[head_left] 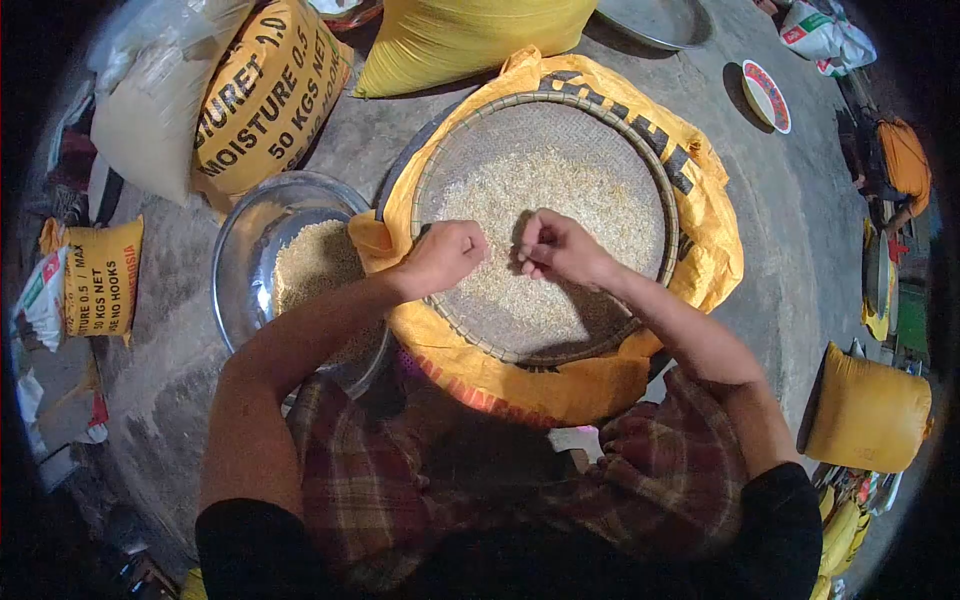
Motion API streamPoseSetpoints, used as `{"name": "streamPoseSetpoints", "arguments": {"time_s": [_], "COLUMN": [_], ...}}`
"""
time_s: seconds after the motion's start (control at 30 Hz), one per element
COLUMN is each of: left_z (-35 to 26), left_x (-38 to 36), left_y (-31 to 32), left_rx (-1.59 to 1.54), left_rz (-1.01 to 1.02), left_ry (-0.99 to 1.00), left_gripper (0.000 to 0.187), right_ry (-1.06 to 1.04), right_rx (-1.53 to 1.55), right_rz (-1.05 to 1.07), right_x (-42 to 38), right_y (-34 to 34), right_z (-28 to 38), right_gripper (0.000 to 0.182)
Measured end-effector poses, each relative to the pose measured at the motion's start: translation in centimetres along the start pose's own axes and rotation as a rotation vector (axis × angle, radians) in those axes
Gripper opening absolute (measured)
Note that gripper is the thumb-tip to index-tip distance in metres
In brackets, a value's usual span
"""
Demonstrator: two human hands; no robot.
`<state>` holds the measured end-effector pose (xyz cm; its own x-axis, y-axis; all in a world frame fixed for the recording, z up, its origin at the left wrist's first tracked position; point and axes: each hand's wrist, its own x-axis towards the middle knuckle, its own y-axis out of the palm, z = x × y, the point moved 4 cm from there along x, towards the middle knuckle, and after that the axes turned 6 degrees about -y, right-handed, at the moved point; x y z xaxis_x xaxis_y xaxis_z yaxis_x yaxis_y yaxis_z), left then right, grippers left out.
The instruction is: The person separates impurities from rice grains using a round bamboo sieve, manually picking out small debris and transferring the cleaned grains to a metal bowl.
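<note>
A round woven winnowing tray [490, 128] with pale, husk-like grain [570, 185] spread over it lies in front of me on an orange sack [715, 235]. Over the tray's left side, my left hand [450, 255] is closed with its fingers curled in, and what they hold, if anything, is hidden. My right hand [562, 247] hangs above the middle of the grain, thumb and fingertips pinched together. Anything between those fingertips is too small to make out. Left of the tray stands a shiny metal basin [235, 265] with tan grain [312, 255] in it, partly behind my left forearm.
Full sacks stand at the upper left, including a printed orange sack [270, 100] and a yellow sack [470, 35]. A metal pan [660, 20] and a red-rimmed bowl [766, 97] rest on the concrete floor [790, 220]. Another tan sack [870, 410] is at right.
</note>
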<state>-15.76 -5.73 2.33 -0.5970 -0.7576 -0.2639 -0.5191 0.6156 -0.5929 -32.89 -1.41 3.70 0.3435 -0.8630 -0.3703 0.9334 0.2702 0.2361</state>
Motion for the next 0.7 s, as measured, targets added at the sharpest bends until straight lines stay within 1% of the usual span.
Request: {"name": "streamPoseSetpoints", "arguments": {"time_s": [0.03,0.07,0.1,0.13,0.17,0.23,0.27,0.3,0.37,0.4,0.43,0.47,0.5,0.53,0.57,0.6,0.63,0.67,0.7], "left_z": [0.5,0.8,0.9,1.0,0.8,0.0,-0.3,-0.6,-1.0,-1.1,-1.1,-0.9,-1.1,-1.4,-1.5,-1.3,-1.1,-0.8,0.0], "left_x": [0.0,0.1,0.1,0.2,0.2,0.1,-0.1,-0.4,-1.1,-1.5,-1.8,-1.8,-2.0,-2.1,-2.2,-2.4,-2.5,-2.5,-2.5], "left_y": [0.0,0.1,-0.1,-0.3,-0.3,-0.2,-0.2,-0.1,0.3,0.6,0.9,1.1,1.1,0.8,0.7,0.8,1.0,1.2,1.5], "left_rx": [-0.052,-0.05,-0.039,-0.027,-0.024,-0.026,-0.024,0.028,0.076,0.112,0.148,0.155,0.154,0.222,0.291,0.291,0.326,0.362,0.362], "left_rz": [-0.012,-0.007,-0.023,-0.041,-0.037,-0.023,-0.021,0.018,0.058,0.092,0.126,0.134,0.134,0.128,0.121,0.12,0.105,0.091,0.09], "left_ry": [-0.043,-0.041,-0.105,-0.167,-0.163,-0.11,-0.105,-0.078,-0.051,-0.051,-0.052,-0.092,-0.092,-0.101,-0.11,-0.11,-0.057,-0.003,-0.004], "left_gripper": [0.021,0.021,0.02,0.019,0.019,0.016,0.016,0.017,0.019,0.02,0.022,0.023,0.023,0.022,0.022,0.022,0.021,0.02,0.02], "right_ry": [0.0,-0.157,-0.313,-0.339,-0.34,-0.471,-0.44,-0.441,-0.471,-0.5,-0.497,-0.434,-0.372,-0.363,-0.363,-0.11,0.14,0.14,0.138], "right_rx": [0.003,-0.301,-0.605,-0.705,-0.703,-1.045,-1.123,-1.124,-1.145,-1.084,-1.085,-0.915,-0.744,-0.61,-0.611,-0.3,0.01,0.008,0.151], "right_rz": [-0.004,0.009,0.022,-0.018,-0.024,-0.067,-0.031,-0.037,0.011,-0.044,-0.043,-0.032,-0.023,0.013,0.015,0.001,-0.012,-0.01,-0.062], "right_x": [0.1,0.4,0.5,0.5,0.8,1.2,1.3,1.2,0.8,0.3,0.1,0.1,0.1,-0.1,-0.5,-0.9,-1.5,-2.0,-2.4], "right_y": [0.2,0.6,1.4,2.0,2.3,3.1,3.3,3.3,3.4,3.2,2.8,2.2,1.5,1.1,0.3,-0.2,-0.6,-1.2,-1.9], "right_z": [-0.3,-0.3,0.2,0.8,0.4,0.2,-0.3,-0.2,-0.2,0.4,0.3,-0.1,-0.6,-0.9,-1.1,-0.9,-1.0,-0.8,-0.5], "right_gripper": [0.01,0.01,0.011,0.008,0.008,0.009,0.011,0.011,0.019,0.012,0.012,0.008,0.005,0.003,0.003,0.004,0.006,0.006,0.006]}}
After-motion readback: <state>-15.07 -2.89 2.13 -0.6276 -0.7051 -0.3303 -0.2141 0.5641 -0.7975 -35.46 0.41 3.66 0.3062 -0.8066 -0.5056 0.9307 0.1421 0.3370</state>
